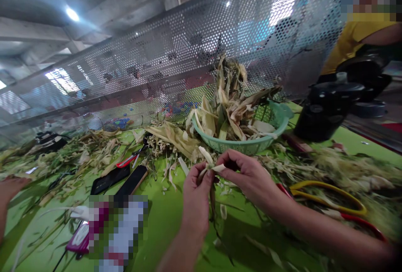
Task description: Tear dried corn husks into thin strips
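Note:
My left hand point(196, 192) and my right hand point(248, 178) meet over the green table point(163, 221), both pinched on one pale strip of corn husk point(212, 167). The left fingers wrap the strip's lower end, where dark strands hang down. The right thumb and fingers grip its upper end. Just behind my hands stands a teal basket point(266, 140) heaped with dry husks point(230, 104).
Loose husks point(94, 146) litter the table. Red-handled scissors point(130, 160) and two dark phones point(121, 182) lie at left, yellow and red shears point(329, 194) at right. A black appliance point(326, 111) stands at back right beside a person in yellow point(354, 39). Another person's hand point(9, 188) rests at far left.

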`<state>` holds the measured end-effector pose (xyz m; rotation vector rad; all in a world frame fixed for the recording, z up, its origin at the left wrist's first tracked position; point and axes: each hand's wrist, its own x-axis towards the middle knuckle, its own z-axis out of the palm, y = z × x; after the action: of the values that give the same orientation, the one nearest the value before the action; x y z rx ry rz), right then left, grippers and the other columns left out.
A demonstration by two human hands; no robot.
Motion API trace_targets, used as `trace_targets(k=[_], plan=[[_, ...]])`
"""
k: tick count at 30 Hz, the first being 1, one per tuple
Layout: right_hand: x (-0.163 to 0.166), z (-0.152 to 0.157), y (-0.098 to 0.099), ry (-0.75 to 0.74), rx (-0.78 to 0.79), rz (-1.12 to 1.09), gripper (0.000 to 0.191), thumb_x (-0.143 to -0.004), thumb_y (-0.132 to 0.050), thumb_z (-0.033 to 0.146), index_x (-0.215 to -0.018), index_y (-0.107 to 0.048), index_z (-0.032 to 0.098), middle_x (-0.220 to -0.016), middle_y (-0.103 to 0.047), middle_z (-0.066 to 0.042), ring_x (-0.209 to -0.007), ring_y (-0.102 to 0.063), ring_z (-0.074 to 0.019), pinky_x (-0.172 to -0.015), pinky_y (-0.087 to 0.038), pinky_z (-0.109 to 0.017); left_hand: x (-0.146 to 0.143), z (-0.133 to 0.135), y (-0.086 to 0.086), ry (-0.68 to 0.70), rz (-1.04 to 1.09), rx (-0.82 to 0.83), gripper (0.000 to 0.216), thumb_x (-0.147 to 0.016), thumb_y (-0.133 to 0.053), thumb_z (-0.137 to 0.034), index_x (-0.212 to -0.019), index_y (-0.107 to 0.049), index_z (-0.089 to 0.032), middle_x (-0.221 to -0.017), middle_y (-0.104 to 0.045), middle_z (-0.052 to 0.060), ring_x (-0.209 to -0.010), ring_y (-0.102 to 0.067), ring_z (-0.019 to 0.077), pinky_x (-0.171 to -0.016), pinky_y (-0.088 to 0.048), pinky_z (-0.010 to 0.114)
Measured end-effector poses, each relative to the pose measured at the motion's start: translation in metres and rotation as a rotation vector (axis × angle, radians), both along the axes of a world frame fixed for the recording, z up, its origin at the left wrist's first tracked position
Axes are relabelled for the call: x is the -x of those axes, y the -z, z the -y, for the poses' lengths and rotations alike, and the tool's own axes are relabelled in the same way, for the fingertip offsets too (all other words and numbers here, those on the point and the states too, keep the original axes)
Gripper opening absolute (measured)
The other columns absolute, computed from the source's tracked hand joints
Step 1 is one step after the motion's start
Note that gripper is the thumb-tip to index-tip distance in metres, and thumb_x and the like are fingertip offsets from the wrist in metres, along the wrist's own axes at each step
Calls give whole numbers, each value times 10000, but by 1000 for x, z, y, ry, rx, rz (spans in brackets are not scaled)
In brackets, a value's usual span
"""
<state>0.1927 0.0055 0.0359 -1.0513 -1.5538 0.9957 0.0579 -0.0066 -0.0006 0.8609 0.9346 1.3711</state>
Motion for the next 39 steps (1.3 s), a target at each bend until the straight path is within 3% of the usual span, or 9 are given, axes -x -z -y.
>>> trace_targets(k=[7,14,17,26,32,39], plan=[[-3,-3,-1,11,-48,159,56,-782,-561,230,-744,-568,189,-654,-555,21,-624,-487,-137,-561,-370,-240,1,1,-1,-11,-85,-23,299,-793,-689,-354,-1022,-616,-174,-952,-667,44,-869,-590,136,-796,-448,252],[-6,-6,1,23,-223,385,37,-794,-615,215,-781,-630,184,-743,-620,-10,-689,-551,-153,-626,-400,-250,5,-1,0,-62,-152,18,253,-773,-688,-359,-928,-635,-166,-827,-629,20,-738,-548,113,-679,-426,225],[-7,-6,-1,-3,-245,403,86,-797,-644,241,-865,-658,191,-819,-660,-25,-732,-587,-165,-650,-424,-254,5,-3,0,-67,-136,19,225,-778,-675,-353,-897,-634,-166,-803,-618,14,-723,-535,110,-665,-419,219],[-13,-11,-1,34,-299,441,38,-829,-623,214,-816,-655,199,-799,-674,-15,-752,-606,-167,-663,-417,-259,10,-3,-10,18,-272,-33,179,-781,-679,-309,-863,-629,-158,-757,-593,4,-680,-492,93,-630,-389,203],[-13,-11,-7,11,-307,416,60,-830,-612,218,-798,-659,197,-795,-675,-15,-745,-603,-163,-659,-422,-254,11,-2,-12,82,-120,3,192,-734,-730,-265,-851,-625,-157,-767,-607,-4,-695,-534,86,-663,-429,196],[-11,-11,-7,-42,-132,281,192,-838,-615,382,-841,-654,194,-732,-657,-9,-662,-563,-152,-580,-414,-249,9,-3,-10,-20,146,126,283,-702,-761,-254,-929,-610,-178,-801,-669,6,-688,-602,96,-678,-473,212]])
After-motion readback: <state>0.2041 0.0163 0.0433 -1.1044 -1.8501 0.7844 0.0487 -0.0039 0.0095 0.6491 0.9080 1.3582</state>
